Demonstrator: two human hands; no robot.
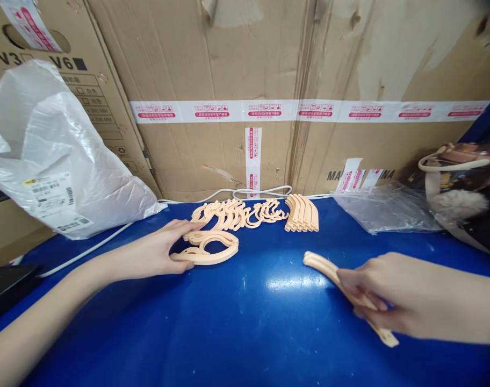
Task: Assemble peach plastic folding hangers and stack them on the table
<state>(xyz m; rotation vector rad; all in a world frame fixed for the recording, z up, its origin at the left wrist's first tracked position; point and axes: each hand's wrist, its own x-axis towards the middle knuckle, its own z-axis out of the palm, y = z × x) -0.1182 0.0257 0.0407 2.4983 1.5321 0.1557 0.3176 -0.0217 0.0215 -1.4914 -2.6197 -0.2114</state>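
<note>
My left hand (166,248) is closed on peach plastic hanger pieces (218,258) at the left of the blue tabletop, thumb and fingers pinching their near end. The pieces form a rounded loop with a gap in the middle. On the right, my right hand (384,293) grips a long, curved peach hanger arm (322,263), held slanting, with both ends sticking out past the fingers. Behind the hands lies a row of peach hanger hooks (231,213), overlapping one another. Beside them, several curved hanger arms (303,215) are stacked side by side.
Large cardboard boxes (213,70) wall off the back of the blue table (237,333). A white plastic parcel bag (67,150) leans at the left, near a dark object (11,290). A white cable (87,250), clear plastic bag (386,207) and dark handbag (470,199) lie along the edges.
</note>
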